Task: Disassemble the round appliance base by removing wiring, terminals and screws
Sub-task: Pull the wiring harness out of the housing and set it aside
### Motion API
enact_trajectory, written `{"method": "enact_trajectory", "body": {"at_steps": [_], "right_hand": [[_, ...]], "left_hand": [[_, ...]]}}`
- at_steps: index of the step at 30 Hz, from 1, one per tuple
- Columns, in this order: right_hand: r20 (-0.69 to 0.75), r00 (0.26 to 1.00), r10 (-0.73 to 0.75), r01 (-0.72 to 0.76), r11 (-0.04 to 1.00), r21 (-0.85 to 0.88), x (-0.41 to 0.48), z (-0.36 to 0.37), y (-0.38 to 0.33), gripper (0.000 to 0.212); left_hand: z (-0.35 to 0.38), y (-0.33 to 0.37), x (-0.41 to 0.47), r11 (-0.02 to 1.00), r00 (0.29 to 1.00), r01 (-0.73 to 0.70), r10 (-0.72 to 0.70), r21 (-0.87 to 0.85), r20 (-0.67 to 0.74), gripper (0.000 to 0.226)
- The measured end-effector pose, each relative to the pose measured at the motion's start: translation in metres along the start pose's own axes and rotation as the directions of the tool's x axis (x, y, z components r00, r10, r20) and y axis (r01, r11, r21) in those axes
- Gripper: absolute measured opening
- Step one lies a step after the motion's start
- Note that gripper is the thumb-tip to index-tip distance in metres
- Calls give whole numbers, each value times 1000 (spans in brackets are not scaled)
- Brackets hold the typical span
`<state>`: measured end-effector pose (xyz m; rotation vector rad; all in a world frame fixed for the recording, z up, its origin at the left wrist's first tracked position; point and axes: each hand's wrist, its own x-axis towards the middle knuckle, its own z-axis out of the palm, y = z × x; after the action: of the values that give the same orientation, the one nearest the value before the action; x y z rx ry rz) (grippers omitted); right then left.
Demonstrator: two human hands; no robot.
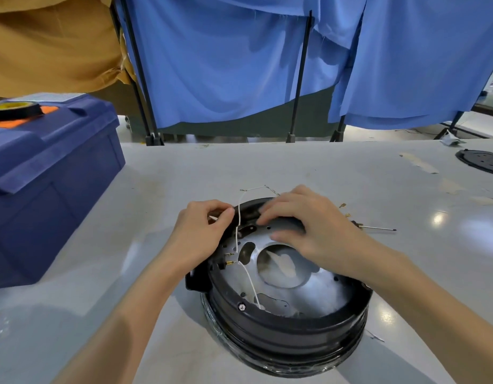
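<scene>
Blue curtains (239, 59) behind grey table (295, 167)

A workshop bench: a grey worktable (295, 167) with a blue toolbox (51, 173) at its left edge, a screwdriver (375, 227), and blue curtain partitions (226, 65) behind.

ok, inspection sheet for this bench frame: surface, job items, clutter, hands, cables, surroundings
Surface: grey table, scuffed, glare spots at right.
Job's things: round black appliance base lying open, silver metal plate inside; hex screw on the near rim; brass terminals at the left inner wall.
Clutter: screwdriver right of the base; small brass parts beside it; black disc at far right.
Grippers: left hand pinching a white wire; right hand resting on the far rim.
Cables: second white wire running across the plate.
Surroundings: blue toolbox with a tape roll on top; blue curtains behind.
</scene>
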<state>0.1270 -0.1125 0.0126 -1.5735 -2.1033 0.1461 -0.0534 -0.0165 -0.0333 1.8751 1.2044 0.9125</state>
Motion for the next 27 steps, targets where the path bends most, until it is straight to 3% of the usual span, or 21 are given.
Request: {"method": "enact_trajectory", "body": {"at_steps": [4, 8, 11, 16, 22, 27], "right_hand": [[201, 970, -139, 141, 990, 3, 20, 14, -21, 23], [330, 940, -86, 116, 991, -72, 33, 24, -24, 15], [369, 927, -65, 104, 991, -88, 36, 26, -25, 6], [374, 927, -37, 57, 998, -41, 33, 33, -26, 24], [292, 956, -14, 43, 995, -94, 31, 37, -26, 16], [279, 960, 14, -6, 1000, -31, 32, 34, -25, 55]], "left_hand": [[-3, 0, 1, 999, 999, -1, 3, -37, 42, 14], [-4, 1, 3, 1000, 999, -9, 9, -15, 45, 11], [-4, 5, 1, 999, 999, -28, 28, 15, 34, 22], [-2, 9, -1, 999, 999, -26, 24, 42, 31, 25], [-4, 10, -3, 994, 997, -67, 63, 85, 46, 26], [-4, 7, -1, 991, 997, -74, 70, 111, 37, 23]]}}
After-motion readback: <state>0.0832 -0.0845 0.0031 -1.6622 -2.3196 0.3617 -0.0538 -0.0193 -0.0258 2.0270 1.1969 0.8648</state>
